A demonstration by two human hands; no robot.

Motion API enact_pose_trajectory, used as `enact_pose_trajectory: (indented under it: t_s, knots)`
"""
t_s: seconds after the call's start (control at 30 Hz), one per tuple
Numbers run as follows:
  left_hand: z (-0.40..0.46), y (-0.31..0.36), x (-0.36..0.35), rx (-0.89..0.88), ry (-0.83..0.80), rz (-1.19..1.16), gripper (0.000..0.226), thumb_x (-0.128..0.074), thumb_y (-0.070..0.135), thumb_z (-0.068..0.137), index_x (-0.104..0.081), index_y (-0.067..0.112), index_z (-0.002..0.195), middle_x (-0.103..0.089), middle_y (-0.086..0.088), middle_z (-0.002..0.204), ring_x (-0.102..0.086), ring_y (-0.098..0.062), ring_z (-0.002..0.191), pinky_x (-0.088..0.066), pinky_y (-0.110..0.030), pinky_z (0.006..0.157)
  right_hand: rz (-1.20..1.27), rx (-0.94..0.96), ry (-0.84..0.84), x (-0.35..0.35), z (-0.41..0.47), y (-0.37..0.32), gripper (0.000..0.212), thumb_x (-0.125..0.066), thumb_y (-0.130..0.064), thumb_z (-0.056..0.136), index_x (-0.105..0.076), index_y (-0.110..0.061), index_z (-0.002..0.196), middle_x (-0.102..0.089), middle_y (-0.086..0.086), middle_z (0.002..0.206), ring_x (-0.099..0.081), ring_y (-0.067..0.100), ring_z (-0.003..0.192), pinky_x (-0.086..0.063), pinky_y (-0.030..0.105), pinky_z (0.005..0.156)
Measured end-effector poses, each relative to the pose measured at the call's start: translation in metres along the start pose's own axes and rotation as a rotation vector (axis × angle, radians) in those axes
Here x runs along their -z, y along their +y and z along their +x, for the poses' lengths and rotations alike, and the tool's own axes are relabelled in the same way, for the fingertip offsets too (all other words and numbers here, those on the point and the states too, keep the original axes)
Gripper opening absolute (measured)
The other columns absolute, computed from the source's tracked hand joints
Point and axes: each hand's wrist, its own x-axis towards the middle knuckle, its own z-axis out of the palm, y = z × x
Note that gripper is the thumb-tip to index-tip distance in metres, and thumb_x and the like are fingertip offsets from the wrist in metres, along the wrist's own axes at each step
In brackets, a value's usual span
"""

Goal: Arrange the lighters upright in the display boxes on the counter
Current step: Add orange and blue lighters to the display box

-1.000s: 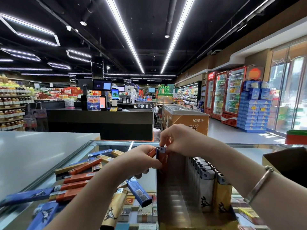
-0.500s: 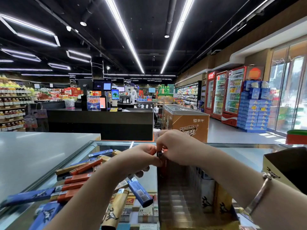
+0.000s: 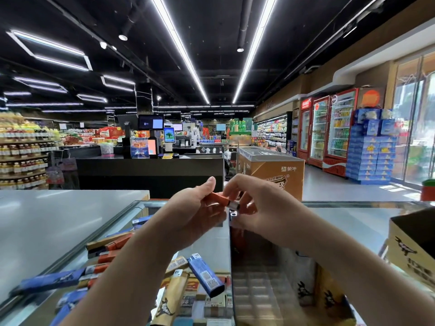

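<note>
1. A person's two bare hands meet above a glass-topped shop counter (image 3: 211,245), sharing one slim orange lighter with a silver metal cap (image 3: 222,200).
2. The left hand (image 3: 195,208) wraps its curled fingers round the orange body, thumb raised; the right hand (image 3: 256,208) pinches the capped end between thumb and fingertips. The lighter lies nearly level, held in the air just over the rear edge of a tall clear-walled display box (image 3: 259,278).
3. Inside that box, gold lighters printed with a dark kangaroo figure (image 3: 303,290) stand upright at its right side, partly hidden by the right forearm.
4. On the glass to the left lies a loose scatter of flat-lying lighters (image 3: 103,262) in orange, blue and gold; a blue lighter with a white barcode label (image 3: 204,276) rests tilted nearest the box, beside a gold kangaroo-print lighter (image 3: 171,297).
5. A tan cardboard display box with a kangaroo print (image 3: 409,252) sits at the counter's right edge, its contents out of sight.
6. Beyond the counter stand a dark checkout desk (image 3: 150,172) and red drinks fridges (image 3: 329,130).
</note>
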Motion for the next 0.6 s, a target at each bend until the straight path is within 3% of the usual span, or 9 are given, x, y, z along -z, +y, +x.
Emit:
enact_pose_trajectory:
  t_s: [0.1,0.2,0.3,0.37,0.43,0.5,0.6]
  knots:
    - [-0.002,-0.001,-0.002,-0.004,-0.019,0.025,0.043,-0.059,0.037,0.075,-0.058,-0.002,0.094,-0.064,-0.012,0.078,-0.062,-0.016,0.062,-0.054,-0.024,0.054,-0.009,-0.016,0.169,0.003,-0.002,0.005,0.022,-0.070,-0.006,0.078,-0.062,-0.025,0.085,-0.063,-0.011,0.074,-0.059,0.003,0.071,-0.049,0.018,0.067]
    - [-0.001,-0.007,-0.004,-0.068,0.126,0.414,0.062,-0.057,0.054,0.068,-0.054,0.009,0.111,-0.064,-0.007,0.098,-0.062,-0.018,0.084,-0.051,-0.024,0.055,0.067,-0.068,0.327,0.008,-0.003,0.015,0.023,-0.070,-0.004,0.079,-0.062,-0.025,0.086,-0.064,-0.008,0.077,-0.061,0.006,0.072,-0.051,0.022,0.069]
    - [-0.005,-0.008,0.000,-0.047,0.048,0.692,0.065,-0.056,0.061,0.065,-0.051,0.020,0.115,-0.059,-0.004,0.114,-0.058,-0.017,0.103,-0.053,-0.026,0.065,0.117,-0.123,0.357,0.014,-0.005,0.024,0.027,-0.070,-0.003,0.079,-0.059,-0.025,0.089,-0.062,-0.003,0.079,-0.061,0.013,0.074,-0.051,0.028,0.071]
    - [-0.011,-0.007,0.002,0.014,-0.071,0.813,0.057,-0.065,0.050,0.070,-0.050,0.025,0.119,-0.058,0.003,0.117,-0.056,-0.012,0.105,-0.055,-0.029,0.071,0.088,-0.119,0.325,0.015,-0.007,0.025,0.025,-0.070,-0.005,0.079,-0.059,-0.027,0.085,-0.061,-0.005,0.076,-0.058,0.012,0.071,-0.048,0.027,0.067]
    - [-0.013,-0.008,0.001,0.080,-0.147,0.884,0.055,-0.072,0.025,0.076,-0.046,0.032,0.124,-0.052,0.005,0.128,-0.057,-0.012,0.108,-0.056,-0.029,0.074,0.073,-0.097,0.305,0.017,-0.007,0.023,0.028,-0.069,-0.005,0.080,-0.060,-0.031,0.079,-0.060,-0.010,0.072,-0.055,0.003,0.065,-0.044,0.020,0.063]
    - [-0.013,-0.012,-0.002,0.143,-0.179,0.870,0.068,-0.070,0.005,0.077,-0.040,0.031,0.132,-0.048,0.002,0.133,-0.058,-0.018,0.108,-0.056,-0.034,0.079,0.060,-0.078,0.260,0.019,-0.008,0.020,0.032,-0.068,-0.004,0.080,-0.061,-0.035,0.076,-0.060,-0.011,0.071,-0.054,-0.001,0.059,-0.042,0.013,0.058]
    - [-0.012,-0.015,-0.004,0.167,-0.194,0.819,0.079,-0.067,-0.006,0.077,-0.031,0.025,0.140,-0.046,-0.004,0.132,-0.059,-0.025,0.108,-0.055,-0.042,0.084,-0.049,-0.067,0.086,0.017,-0.011,0.018,0.029,-0.067,-0.005,0.082,-0.066,-0.034,0.081,-0.063,-0.010,0.081,-0.053,-0.001,0.062,-0.044,0.013,0.060]
